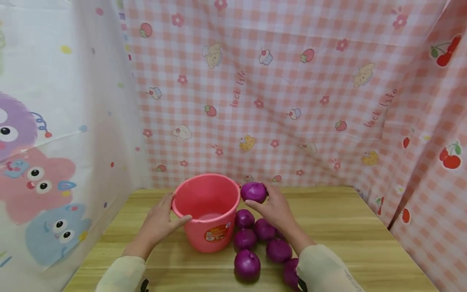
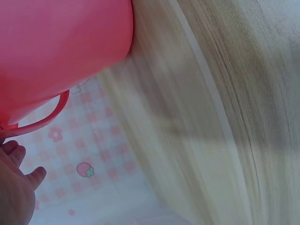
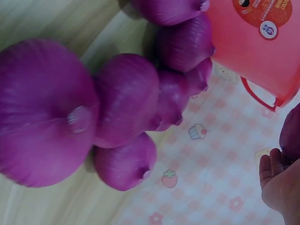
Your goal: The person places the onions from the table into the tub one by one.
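Observation:
A pink plastic bucket (image 1: 197, 235) stands upright on the table, its inside bare where I can see it. My left hand (image 1: 157, 222) grips the bucket's left rim, thumb over the near edge and fingers at the far side by the pink handle (image 2: 44, 123). In my right hand (image 1: 276, 209) is a purple onion (image 1: 253, 192), held between thumb and fingers just right of the bucket's rim and above the other onions. Several more purple onions (image 1: 247, 265) lie right of the bucket, partly covered by my right forearm; in the right wrist view they form a close cluster (image 3: 126, 101).
The wood-grain table (image 1: 350, 243) runs to a back edge beside a pink checked curtain (image 1: 255, 121). A white cartoon-print curtain (image 1: 91, 121) hangs at the left. An orange label (image 1: 217, 234) is on the bucket's front.

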Demonstrator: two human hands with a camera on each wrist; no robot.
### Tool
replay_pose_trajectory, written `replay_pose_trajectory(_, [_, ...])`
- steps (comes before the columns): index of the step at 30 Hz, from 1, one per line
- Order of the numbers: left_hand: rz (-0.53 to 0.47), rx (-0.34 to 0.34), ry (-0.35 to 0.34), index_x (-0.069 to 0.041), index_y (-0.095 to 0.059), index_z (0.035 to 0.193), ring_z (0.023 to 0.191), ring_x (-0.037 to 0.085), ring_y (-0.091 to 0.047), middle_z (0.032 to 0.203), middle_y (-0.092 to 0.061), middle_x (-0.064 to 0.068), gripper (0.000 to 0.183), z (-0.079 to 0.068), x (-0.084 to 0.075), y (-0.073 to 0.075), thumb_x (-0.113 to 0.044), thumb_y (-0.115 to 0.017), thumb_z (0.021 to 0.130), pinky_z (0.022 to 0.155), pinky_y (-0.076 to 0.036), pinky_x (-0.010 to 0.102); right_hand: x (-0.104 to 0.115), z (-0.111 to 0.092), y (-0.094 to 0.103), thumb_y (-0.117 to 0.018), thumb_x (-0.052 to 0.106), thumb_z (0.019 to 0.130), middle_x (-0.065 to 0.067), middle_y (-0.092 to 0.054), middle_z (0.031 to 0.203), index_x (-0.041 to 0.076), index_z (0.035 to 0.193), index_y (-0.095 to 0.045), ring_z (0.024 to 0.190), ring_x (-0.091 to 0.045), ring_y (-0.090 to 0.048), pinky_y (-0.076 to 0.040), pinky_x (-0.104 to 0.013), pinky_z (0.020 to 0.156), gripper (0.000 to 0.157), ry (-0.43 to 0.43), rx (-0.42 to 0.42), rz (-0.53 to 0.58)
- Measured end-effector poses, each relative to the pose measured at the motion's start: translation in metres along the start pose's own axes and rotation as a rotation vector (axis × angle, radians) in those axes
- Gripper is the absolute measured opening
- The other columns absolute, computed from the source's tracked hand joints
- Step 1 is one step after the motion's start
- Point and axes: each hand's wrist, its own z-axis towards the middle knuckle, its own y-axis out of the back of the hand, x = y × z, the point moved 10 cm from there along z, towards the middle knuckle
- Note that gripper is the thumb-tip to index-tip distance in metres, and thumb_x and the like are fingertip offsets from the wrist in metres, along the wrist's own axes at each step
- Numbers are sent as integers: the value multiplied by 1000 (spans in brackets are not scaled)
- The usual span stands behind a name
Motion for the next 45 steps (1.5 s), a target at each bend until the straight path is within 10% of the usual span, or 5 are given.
replay_pose_trajectory(45, [-46,-18,5,-17,-23,143,124,28,-34,141,-32,3,99,-2,-1,-1,-73,-54,68,91,-35,60,43,30,-76,-57,74,64,-1,-40,137,20,140,-33,124,-21,-35,-35,-45,98,96,18,76,-31])
